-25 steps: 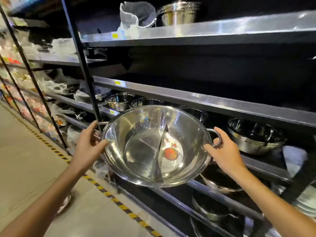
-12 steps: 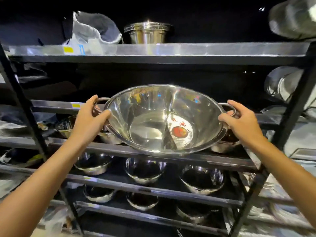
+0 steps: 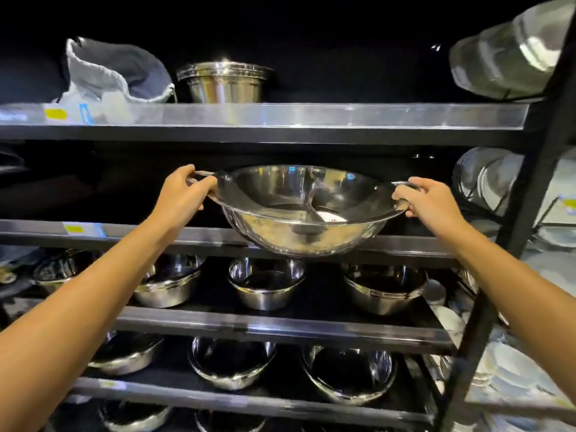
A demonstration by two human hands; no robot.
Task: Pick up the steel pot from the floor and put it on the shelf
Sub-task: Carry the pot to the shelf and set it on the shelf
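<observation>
**Steel pot held by both handles at the front of the shelf**

The fingers of the left hand [image 3: 182, 194] are curled shut around the pot's left loop handle [image 3: 199, 175], thumb lying along the near side of the rim. The fingers of the right hand [image 3: 425, 202] are wrapped the same way around the right handle [image 3: 405, 184], closed tight on it, with the knuckles facing the camera. Both bare forearms reach up and forward from the bottom corners of the view.

Between the two hands hangs the steel pot [image 3: 307, 222], wide, shallow and round-bottomed, held roughly level. A curved divider [image 3: 307, 202] splits its inside into two halves, and a small sticker with a red spot [image 3: 333, 218] shows on the floor of the right half. The pot's belly overlaps the front edge of the middle shelf [image 3: 124, 233]; whether it touches that edge or hangs just clear of it cannot be told. The dark space behind it on that shelf is where its far rim points.

One level above, on the upper shelf [image 3: 343, 115], stand a stack of straight-sided steel pots [image 3: 224, 84] and, to the left, a grey cloth bag [image 3: 115, 73]. Yellow price labels [image 3: 55, 114] sit on the shelf fronts at the left. Below the held pot, two lower shelves carry rows of steel bowls [image 3: 266, 283]. A black upright post [image 3: 536, 182] bounds the rack on the right, with more stacked steel ware [image 3: 511, 57] beyond it.
</observation>
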